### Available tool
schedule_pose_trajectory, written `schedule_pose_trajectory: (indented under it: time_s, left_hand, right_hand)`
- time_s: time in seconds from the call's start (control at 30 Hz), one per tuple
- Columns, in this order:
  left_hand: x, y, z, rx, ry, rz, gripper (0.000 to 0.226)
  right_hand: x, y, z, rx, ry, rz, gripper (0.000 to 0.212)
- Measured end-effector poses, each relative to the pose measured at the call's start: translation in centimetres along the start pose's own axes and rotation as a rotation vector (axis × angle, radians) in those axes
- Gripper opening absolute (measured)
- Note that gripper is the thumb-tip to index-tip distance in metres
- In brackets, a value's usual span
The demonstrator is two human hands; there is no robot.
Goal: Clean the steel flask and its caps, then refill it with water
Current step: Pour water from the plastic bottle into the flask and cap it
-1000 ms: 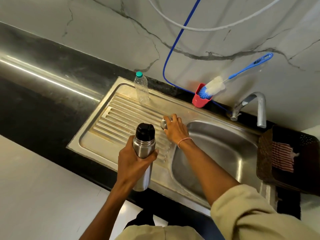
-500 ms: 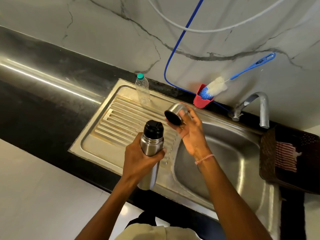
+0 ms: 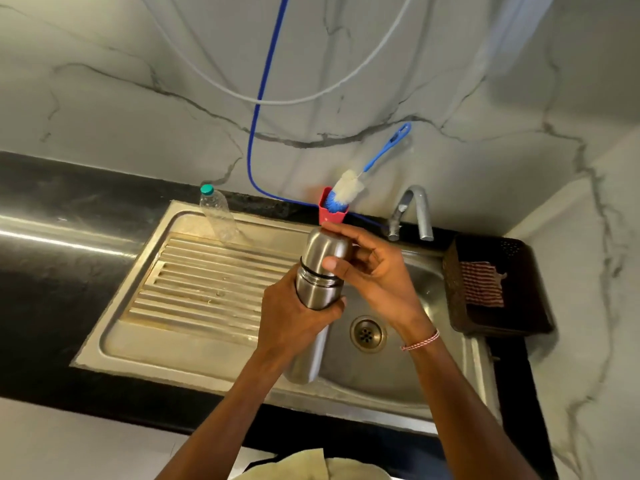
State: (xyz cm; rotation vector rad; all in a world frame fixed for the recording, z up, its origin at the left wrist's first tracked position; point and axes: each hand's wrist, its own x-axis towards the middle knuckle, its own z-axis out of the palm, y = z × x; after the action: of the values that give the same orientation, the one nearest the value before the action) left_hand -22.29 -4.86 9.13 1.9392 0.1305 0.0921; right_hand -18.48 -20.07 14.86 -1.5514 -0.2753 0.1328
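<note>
- Flask (image 3: pixel 313 294) of bare steel, held nearly upright in the air over the sink (image 3: pixel 381 379), above the line where the ribbed drainboard (image 3: pixel 207 285) meets the bowl.
- The left hand (image 3: pixel 291 320) is wrapped round the flask's upper body, fingers curled behind it and the thumb tip showing on its right side.
- A domed steel cap (image 3: pixel 327 249) sits over the flask's top, with a thin black ring showing at the joint. Whether it is screwed tight cannot be told.
- The right hand (image 3: pixel 381 275) grips the cap, with the thumb on its near side and the fingers curved over its far side. A thread band (image 3: pixel 420 341) circles that wrist.
- The drain (image 3: pixel 367 334) lies in the bowl just right of the flask's lower half.
- A clear plastic bottle (image 3: pixel 218 216) with a green top stands at the drainboard's far edge.
- A red cup (image 3: pixel 332 213) holding a blue-handled brush (image 3: pixel 349 187) stands at the far edge of the black counter (image 3: pixel 52 289), just behind the cap.
- A tap (image 3: pixel 415 209) stands near the sink's far right corner.
- A dark basket (image 3: pixel 519 317) with a striped cloth (image 3: pixel 481 284) in it sits at the sink's right edge.
</note>
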Motion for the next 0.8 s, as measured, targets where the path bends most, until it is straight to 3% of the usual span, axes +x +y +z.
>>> schedule_pose_trajectory:
  time_s: [0.6, 0.8]
  left_hand:
    - [-0.7, 5.1, 2.3, -0.001, -0.090, 0.116, 0.041]
    - [-0.9, 5.3, 2.8, 0.062, -0.053, 0.135, 0.049]
  right_hand:
    - [-2.6, -3.2, -4.4, -0.185, 0.053, -0.077, 0.048]
    - [-2.9, -2.6, -2.3, -0.732, 0.345, -0.174, 0.062]
